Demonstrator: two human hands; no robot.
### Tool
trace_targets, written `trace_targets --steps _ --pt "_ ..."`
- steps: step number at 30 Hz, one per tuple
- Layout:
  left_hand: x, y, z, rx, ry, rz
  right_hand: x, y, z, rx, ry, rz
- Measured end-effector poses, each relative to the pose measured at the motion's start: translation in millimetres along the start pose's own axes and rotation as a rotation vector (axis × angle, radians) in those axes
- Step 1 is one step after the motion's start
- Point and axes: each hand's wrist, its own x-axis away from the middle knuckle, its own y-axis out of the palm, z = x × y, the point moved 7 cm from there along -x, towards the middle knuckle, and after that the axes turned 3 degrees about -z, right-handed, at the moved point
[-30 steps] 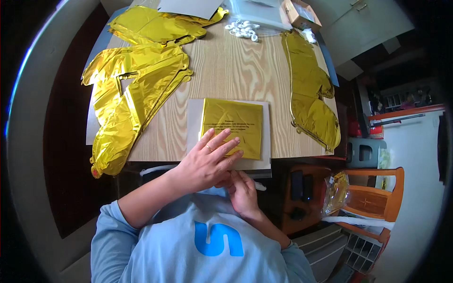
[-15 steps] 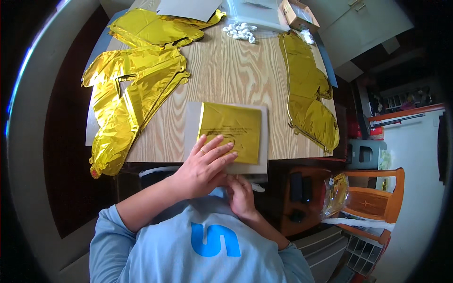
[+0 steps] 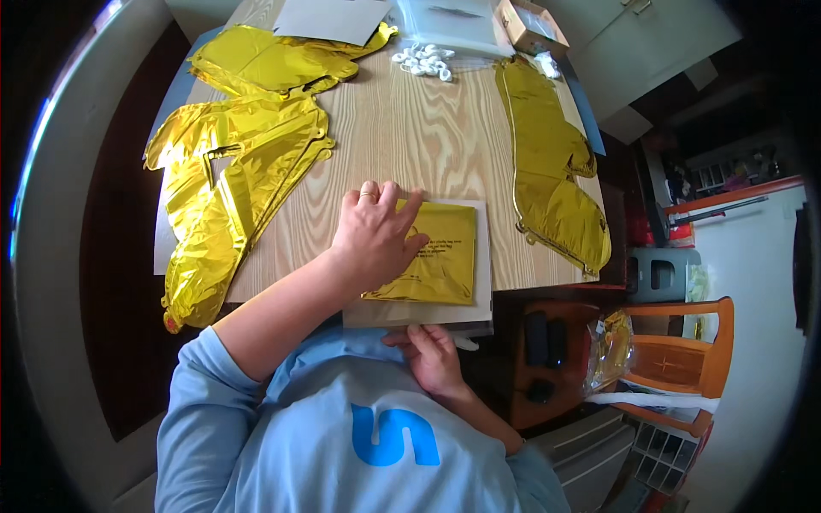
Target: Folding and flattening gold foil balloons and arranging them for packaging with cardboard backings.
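Note:
At the table's near edge lies a folded gold foil balloon (image 3: pixel 445 269) on a grey-white card (image 3: pixel 484 265), inside a clear plastic bag (image 3: pixel 475 327). Small dark print shows on the bag over the foil. My left hand (image 3: pixel 376 229) rests across the upper left of the packet, fingers apart and a little bent, with a ring on one finger. Below the table edge, my right hand (image 3: pixel 434 357) pinches the bag's near edge between thumb and fingers. The left hand covers part of the foil.
Flat gold foil balloons (image 3: pixel 248 188) spread over the table's left side; another balloon (image 3: pixel 552 171) lies along the right. At the back are grey card (image 3: pixel 332 19), white curled pieces (image 3: pixel 423 61), clear bags (image 3: pixel 453 26) and a small box (image 3: pixel 532 30). A wooden chair (image 3: pixel 676 363) stands right.
My left hand has slid up and away from me over the packet. The packet has shifted slightly right and toward me. My right hand stays at the near edge.

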Motion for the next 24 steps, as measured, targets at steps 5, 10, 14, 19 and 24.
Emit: trace_targets --steps 5,10,14,19,24 --pt "10.4 -1.8 9.1 -0.139 0.057 0.017 2.8 14.8 -1.8 -0.024 -0.108 -0.053" --pt "6.5 -16.4 -6.4 0.051 0.009 0.072 4.5 -3.5 4.6 -0.099 -0.044 0.015" --pt "-18.2 -19.5 -37.0 0.244 0.049 0.066 4.6 -6.6 4.3 -0.076 -0.061 0.021" --pt "-9.6 -1.8 -0.4 0.249 0.410 0.105 3.4 1.9 -2.1 -0.121 -0.080 0.011" --pt "-2.3 3.2 17.1 0.016 0.373 0.046 4.5 -2.4 2.6 -0.133 -0.085 -0.006"
